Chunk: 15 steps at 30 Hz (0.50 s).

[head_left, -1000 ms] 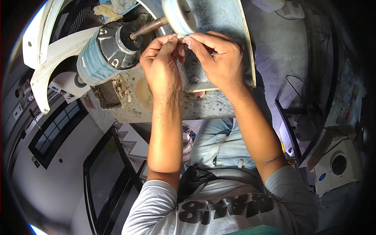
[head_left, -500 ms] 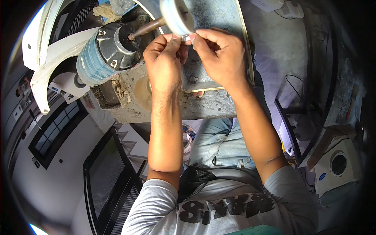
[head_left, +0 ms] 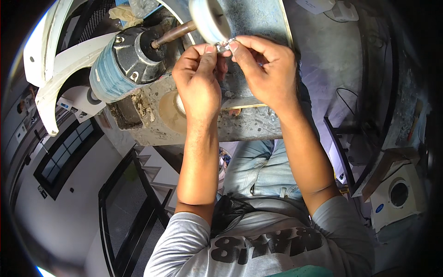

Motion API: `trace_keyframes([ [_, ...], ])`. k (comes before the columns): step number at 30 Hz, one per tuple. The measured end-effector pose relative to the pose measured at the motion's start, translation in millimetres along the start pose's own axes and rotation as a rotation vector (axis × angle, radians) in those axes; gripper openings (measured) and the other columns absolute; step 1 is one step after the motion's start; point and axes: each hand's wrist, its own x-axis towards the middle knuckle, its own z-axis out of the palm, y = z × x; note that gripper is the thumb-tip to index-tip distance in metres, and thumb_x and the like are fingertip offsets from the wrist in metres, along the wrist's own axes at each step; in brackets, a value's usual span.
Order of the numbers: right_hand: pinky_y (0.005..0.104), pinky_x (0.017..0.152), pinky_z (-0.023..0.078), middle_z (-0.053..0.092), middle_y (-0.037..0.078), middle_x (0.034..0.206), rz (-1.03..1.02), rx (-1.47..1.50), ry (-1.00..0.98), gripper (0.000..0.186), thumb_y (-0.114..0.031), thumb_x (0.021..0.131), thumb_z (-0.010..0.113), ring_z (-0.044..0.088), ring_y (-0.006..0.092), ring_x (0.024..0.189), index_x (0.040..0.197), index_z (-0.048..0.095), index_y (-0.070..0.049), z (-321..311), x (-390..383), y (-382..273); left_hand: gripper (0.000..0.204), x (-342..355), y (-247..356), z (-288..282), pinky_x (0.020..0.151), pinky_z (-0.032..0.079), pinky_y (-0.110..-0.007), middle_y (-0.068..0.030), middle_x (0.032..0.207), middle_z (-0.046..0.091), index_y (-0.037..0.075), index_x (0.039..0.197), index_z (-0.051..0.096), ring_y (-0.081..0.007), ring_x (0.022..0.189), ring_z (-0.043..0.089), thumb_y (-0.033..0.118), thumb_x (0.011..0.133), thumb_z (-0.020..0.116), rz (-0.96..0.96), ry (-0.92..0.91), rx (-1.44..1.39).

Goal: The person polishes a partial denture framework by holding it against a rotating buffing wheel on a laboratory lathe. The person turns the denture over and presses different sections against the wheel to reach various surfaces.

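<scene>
My left hand (head_left: pixel 198 78) and my right hand (head_left: pixel 265 74) pinch one small silvery metal piece (head_left: pixel 223 45) between their fingertips. The piece is pressed against the lower rim of a pale buffing wheel (head_left: pixel 210 19). That wheel sits on a brown shaft (head_left: pixel 173 33) coming out of a black and blue motor (head_left: pixel 122 60). Both hands hover over a rough concrete bench (head_left: pixel 249 124); what the small piece is exactly cannot be made out.
A white curved guard (head_left: pixel 55 78) arcs around the motor at left. A grey metal sheet (head_left: pixel 258 18) stands behind the wheel. A white box with a round opening (head_left: pixel 397 196) sits at the right. My jeans-clad legs (head_left: pixel 258 171) are under the bench.
Both hands have moved up with the small metal piece, bringing it against the wheel's rim. The motor and bench have not moved.
</scene>
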Motion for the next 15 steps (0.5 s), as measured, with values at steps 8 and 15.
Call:
trace_keyframes([
  [8, 0.0222, 0.054, 0.048, 0.069, 0.01, 0.071, 0.085, 0.034, 0.002, 0.011, -0.004, 0.084, 0.057, 0.065, 0.01, 0.061, 0.085, 0.066, 0.004, 3.1, 10.2, -4.2, 0.02, 11.5, 4.3, 1.4, 0.045, 0.032, -0.02, -0.0043, 0.063, 0.057, -0.003, 0.076, 0.06, -0.0073, 0.05, 0.044, 0.005, 0.088, 0.047, -0.117, 0.017, 0.009],
  [15, 0.0243, 0.058, 0.051, 0.069, 0.011, 0.07, 0.123, -0.052, 0.004, 0.012, -0.003, 0.083, 0.056, 0.066, 0.0124, 0.062, 0.081, 0.066, 0.005, 3.5, 15.0, -6.4, 0.02, 21.5, -2.0, -2.2, 0.045, 0.031, -0.02, -0.0052, 0.061, 0.058, -0.002, 0.074, 0.061, -0.008, 0.049, 0.045, 0.006, 0.086, 0.048, -0.152, -0.012, -0.072],
])
